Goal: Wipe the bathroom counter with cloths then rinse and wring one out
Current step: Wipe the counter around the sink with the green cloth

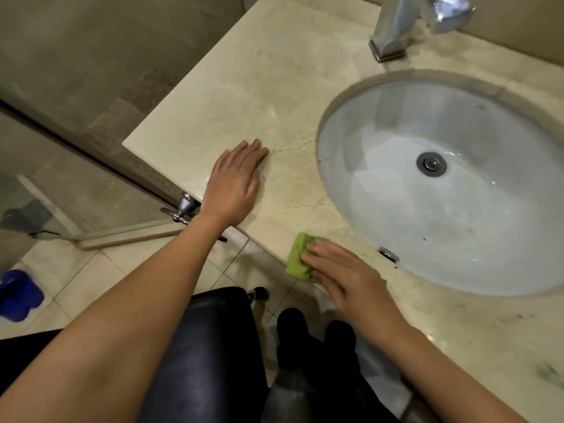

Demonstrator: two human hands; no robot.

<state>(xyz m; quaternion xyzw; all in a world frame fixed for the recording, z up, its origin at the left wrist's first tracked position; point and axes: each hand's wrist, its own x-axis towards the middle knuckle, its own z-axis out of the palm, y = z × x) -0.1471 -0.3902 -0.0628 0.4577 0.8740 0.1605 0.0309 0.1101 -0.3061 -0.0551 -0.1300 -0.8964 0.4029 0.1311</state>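
Counter [268,96], green cloth [297,259] under right hand [341,273]

This is a bathroom. A pale, veined stone counter [244,87] has an oval white basin [396,215] sunk below its surface on the right, with a metal drain [431,164] at the bottom and a small overflow fitting [389,254] in its near wall. A chrome faucet [393,29] stands at the far edge of the counter behind the basin. To the left, past the counter's end, a glass panel [100,206] with a chrome knob [184,206] meets a low stone kerb [137,236], and pale square floor tiles [76,279] lie at the near left.
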